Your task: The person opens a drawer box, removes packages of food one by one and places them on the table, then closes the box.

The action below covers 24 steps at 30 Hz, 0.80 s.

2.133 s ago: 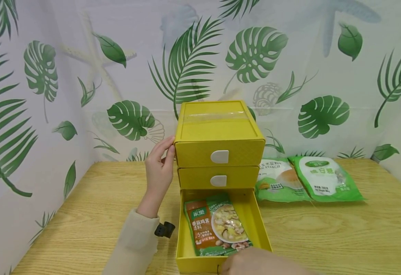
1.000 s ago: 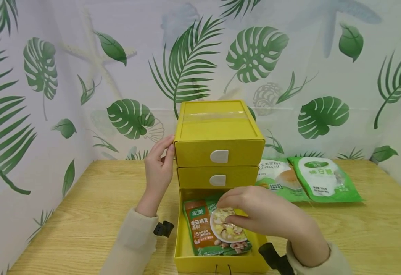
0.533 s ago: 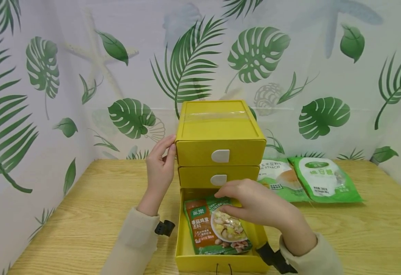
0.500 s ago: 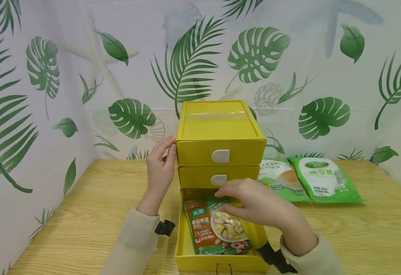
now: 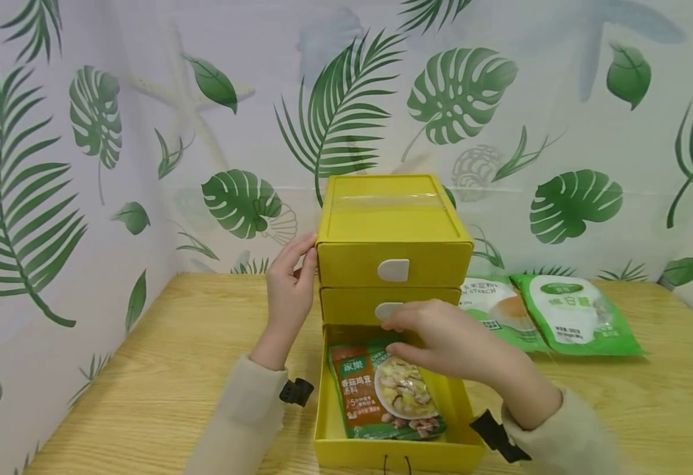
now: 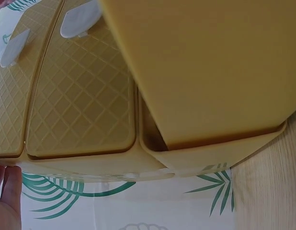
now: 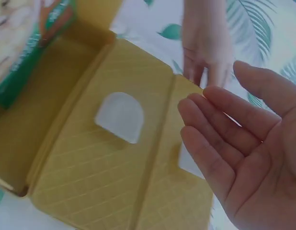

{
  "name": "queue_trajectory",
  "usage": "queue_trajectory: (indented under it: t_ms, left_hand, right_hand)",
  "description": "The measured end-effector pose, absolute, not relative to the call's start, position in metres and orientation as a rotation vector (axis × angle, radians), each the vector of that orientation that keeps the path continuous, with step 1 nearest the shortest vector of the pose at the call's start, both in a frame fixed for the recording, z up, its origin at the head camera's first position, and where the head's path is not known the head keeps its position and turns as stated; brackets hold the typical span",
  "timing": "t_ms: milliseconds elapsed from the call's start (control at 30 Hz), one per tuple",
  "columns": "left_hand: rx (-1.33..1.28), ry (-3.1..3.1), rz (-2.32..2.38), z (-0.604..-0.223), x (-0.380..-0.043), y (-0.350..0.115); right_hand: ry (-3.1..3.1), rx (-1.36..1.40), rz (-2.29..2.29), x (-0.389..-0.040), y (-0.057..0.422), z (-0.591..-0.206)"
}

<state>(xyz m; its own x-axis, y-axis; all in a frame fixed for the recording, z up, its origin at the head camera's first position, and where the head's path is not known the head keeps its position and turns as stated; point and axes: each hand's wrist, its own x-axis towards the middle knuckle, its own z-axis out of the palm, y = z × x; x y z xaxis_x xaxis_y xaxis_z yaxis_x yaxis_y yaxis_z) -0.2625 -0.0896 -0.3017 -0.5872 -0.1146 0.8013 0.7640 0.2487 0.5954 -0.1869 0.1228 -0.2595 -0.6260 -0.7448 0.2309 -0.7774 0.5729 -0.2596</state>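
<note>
A yellow three-drawer box (image 5: 393, 221) stands on the table, its bottom drawer (image 5: 352, 454) pulled out. In that drawer lies a brown and green soup-mix packet (image 5: 361, 396) with a bowl of soup pictured on it. My left hand (image 5: 289, 290) rests its fingertips against the box's left side, near the top. Over the back of the open drawer hovers my right hand (image 5: 450, 336), fingers relaxed and holding nothing, fingertips close to the white pull tab (image 5: 388, 311) of the closed middle drawer. The right wrist view shows that palm bare beside the drawer fronts (image 7: 85, 167).
Two green and white bags lie flat behind the box on the right: a starch bag (image 5: 500, 313) and another bag (image 5: 583, 316) overlapping its edge. A leaf-patterned cloth (image 5: 370, 86) hangs behind the wooden table (image 5: 221, 316). A black cord loop (image 5: 396, 464) hangs from the bottom drawer's front.
My right hand has left the bottom drawer's front edge and risen over the packet toward the middle drawer's tab. My left hand stays at the box's side. The head view has shifted slightly.
</note>
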Motion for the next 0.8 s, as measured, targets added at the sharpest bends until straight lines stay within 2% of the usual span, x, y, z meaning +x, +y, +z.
queue_trajectory:
  t_ms: [333,633,800]
  left_hand:
    - [-0.603,-1.743,-1.420,-0.301,-0.264,-0.090]
    - [-0.601,-1.753,-1.422,-0.301,-0.263,-0.090]
    - [-0.600,-1.755,-1.428,-0.301,-0.262,-0.090]
  right_hand:
    - [-2.932,1.293,0.413,-0.205,0.121,-0.275]
    - [-3.201,0.956,0.455,-0.206,0.118,-0.304]
    - [-3.243,0.924,0.398,-0.205,0.119,-0.315]
